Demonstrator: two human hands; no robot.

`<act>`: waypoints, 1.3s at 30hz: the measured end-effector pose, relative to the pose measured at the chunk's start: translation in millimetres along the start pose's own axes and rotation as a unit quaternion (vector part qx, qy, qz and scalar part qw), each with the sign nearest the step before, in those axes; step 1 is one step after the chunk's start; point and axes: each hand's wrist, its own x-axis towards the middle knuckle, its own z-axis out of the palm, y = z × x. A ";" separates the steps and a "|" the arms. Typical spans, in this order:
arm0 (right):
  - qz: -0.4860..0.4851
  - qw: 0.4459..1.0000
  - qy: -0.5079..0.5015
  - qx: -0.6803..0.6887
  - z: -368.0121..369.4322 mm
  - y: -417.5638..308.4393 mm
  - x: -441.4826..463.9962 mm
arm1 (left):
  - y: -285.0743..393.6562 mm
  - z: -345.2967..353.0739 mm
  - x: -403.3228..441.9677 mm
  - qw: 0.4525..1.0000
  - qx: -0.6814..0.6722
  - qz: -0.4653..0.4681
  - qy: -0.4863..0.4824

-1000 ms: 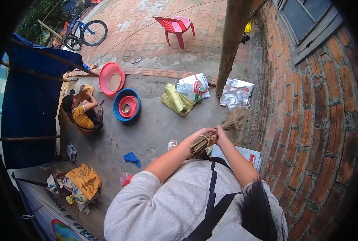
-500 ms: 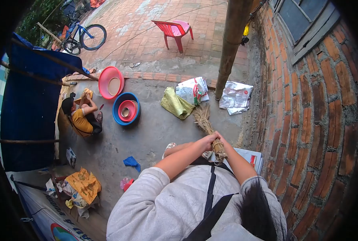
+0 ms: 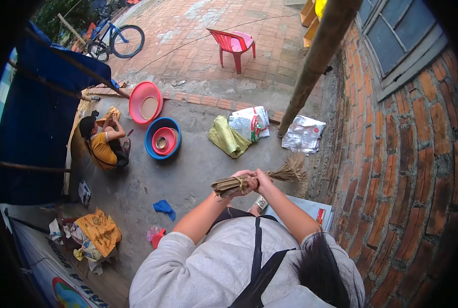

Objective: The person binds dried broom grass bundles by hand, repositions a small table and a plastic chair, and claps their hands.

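A short straw broom (image 3: 286, 171) lies crosswise in front of my body, its tied handle pointing left and its frayed bristles right. My left hand (image 3: 244, 183) is closed round the handle near the binding. Right beside it, my right hand (image 3: 262, 179) is closed on the broom closer to the bristles. Both hands touch each other. Below the broom, a flat white and blue packet (image 3: 300, 211) lies on the concrete floor, partly hidden by my right arm.
A person in yellow (image 3: 103, 149) squats at the left near a pink basin (image 3: 145, 102) and a blue basin (image 3: 162, 138). Sacks (image 3: 229, 138) lie ahead by a bamboo pole (image 3: 311, 77). A brick wall (image 3: 398, 179) runs along the right. A red chair (image 3: 235, 45) stands farther off.
The broom has swung from upright, bristles away from me, to crosswise, with its bristles now at the right. Both hands have moved a little left and stay closed on it.
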 end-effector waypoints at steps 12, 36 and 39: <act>0.072 0.978 -0.181 -0.069 -17.6 25.5 73.9 | 9.2 -43.9 47.1 0.847 0.198 0.358 0.340; 0.022 0.992 -0.119 -0.042 -10.4 -20.9 -21.7 | -1.1 -17.2 37.9 0.946 0.192 0.236 0.116; 0.099 0.969 -0.194 -0.120 -13.2 -15.0 -7.1 | -30.2 2.8 43.5 0.870 0.241 0.348 0.251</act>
